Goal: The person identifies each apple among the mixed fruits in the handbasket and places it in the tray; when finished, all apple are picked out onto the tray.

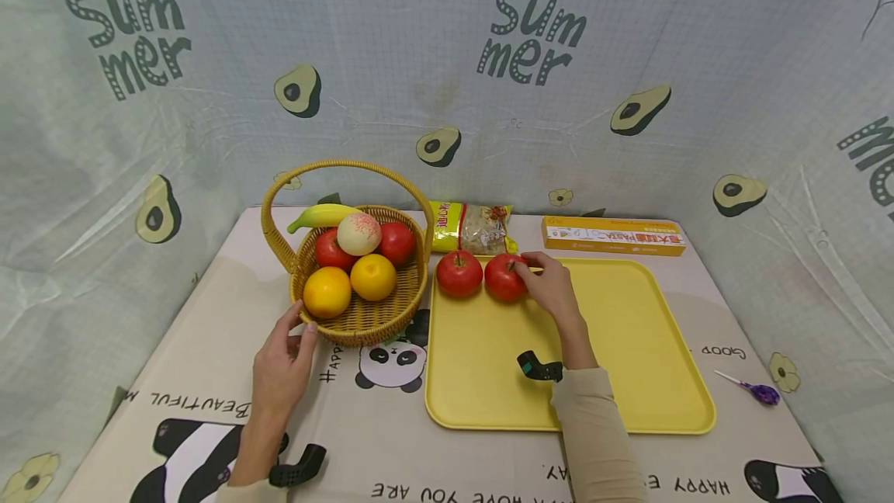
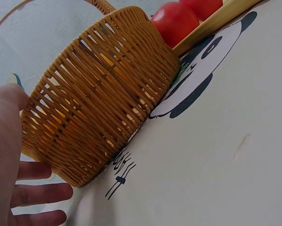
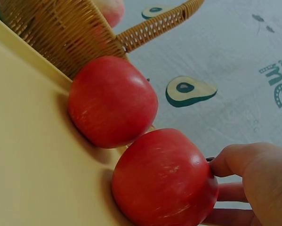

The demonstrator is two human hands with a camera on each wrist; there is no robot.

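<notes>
Gripping a red apple [image 1: 500,281] from its right side, the right hand [image 1: 553,286] has thumb and fingers curled around it. That apple's on the yellow tray [image 1: 628,348], up by the far edge toward the far left corner, with a second apple [image 1: 458,274] just beside it, right in the corner. Left hand [image 1: 281,367] is over at the wicker basket [image 1: 373,330], fingers loose and fairly wide, touching the near left of the rim.

Basket sits on the tabletop [image 1: 370,441], just off the tray's left edge, loaded with a banana [image 1: 320,216], a peach [image 1: 359,234], two oranges [image 1: 327,293] and two more apples [image 1: 397,244]. Pasta box [image 1: 613,236] is by the tabletop's far edge, lollipop [image 1: 763,393] near its right edge.
</notes>
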